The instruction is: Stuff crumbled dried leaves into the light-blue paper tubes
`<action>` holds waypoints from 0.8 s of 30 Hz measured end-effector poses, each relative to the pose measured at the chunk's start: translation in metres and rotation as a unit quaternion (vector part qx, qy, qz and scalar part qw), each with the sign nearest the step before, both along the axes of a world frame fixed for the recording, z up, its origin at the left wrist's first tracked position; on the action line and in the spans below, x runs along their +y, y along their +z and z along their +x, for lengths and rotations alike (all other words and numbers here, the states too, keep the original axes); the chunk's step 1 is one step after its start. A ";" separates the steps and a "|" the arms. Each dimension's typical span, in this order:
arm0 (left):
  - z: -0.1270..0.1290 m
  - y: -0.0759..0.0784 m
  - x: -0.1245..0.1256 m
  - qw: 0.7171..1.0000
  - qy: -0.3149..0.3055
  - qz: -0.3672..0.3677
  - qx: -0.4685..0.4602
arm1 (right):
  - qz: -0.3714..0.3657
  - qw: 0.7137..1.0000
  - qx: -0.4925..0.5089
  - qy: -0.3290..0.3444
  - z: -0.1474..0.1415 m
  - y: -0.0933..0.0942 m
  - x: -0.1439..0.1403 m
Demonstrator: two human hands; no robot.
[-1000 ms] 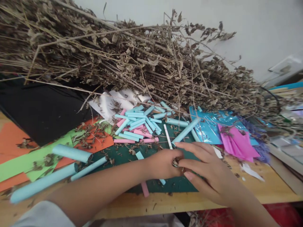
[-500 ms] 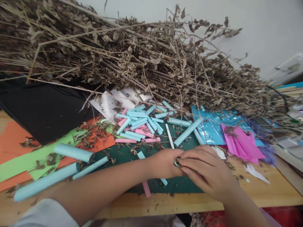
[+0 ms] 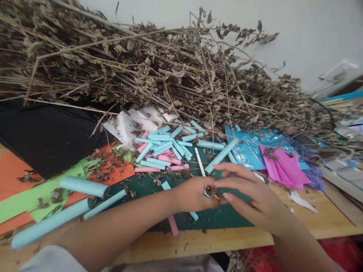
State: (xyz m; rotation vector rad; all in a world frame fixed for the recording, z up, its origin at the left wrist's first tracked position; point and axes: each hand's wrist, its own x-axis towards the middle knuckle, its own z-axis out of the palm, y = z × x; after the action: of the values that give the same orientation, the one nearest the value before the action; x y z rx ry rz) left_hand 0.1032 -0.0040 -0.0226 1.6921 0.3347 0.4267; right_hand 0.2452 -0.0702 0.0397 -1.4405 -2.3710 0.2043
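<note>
My left hand (image 3: 191, 194) is closed around a light blue paper tube (image 3: 208, 192), whose open end faces right; most of the tube is hidden by the fingers. Dried leaves (image 3: 212, 191) stick out of that end. Just right of the opening, my right hand (image 3: 249, 192) has its fingers apart with nothing visible gripped, the tips close to the leaves. Beyond the hands lies a pile of short blue paper tubes (image 3: 163, 145) and pink paper tubes (image 3: 170, 159) on a dark green mat (image 3: 221, 217). A thin white stick (image 3: 199, 161) rests beside the pile.
A large heap of dried stalks and leaves (image 3: 147, 71) covers the back of the table (image 3: 232, 240). Longer blue tubes (image 3: 51, 223) and orange and green sheets (image 3: 17, 200) lie at left, near a black sheet (image 3: 42, 132). Blue plastic packaging (image 3: 246, 147) and pink paper (image 3: 283, 168) are at right.
My right hand's fingers have drawn back from the tube's opening and spread apart, exposing the dried leaves in it. My left hand keeps its hold. The view has shifted slightly.
</note>
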 end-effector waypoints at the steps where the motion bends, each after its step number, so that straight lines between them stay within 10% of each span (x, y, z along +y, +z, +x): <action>1: 0.000 0.000 0.000 1.000 0.004 -0.001 -0.005 | -0.012 1.000 0.018 -0.015 0.004 -0.003 0.000; 14: 0.005 -0.009 -0.003 0.999 0.005 0.034 -0.036 | -0.007 0.993 0.115 -0.016 -0.009 -0.019 0.004; 24: 0.007 -0.008 -0.004 1.000 -0.003 0.006 -0.003 | -0.341 0.937 0.005 -0.073 -0.019 0.009 0.034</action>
State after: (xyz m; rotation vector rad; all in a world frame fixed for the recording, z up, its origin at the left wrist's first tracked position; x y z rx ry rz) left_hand 0.1103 -0.0077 -0.0308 1.7022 0.3228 0.4293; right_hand 0.2267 -0.0364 0.0488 -1.8795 -2.2674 1.0768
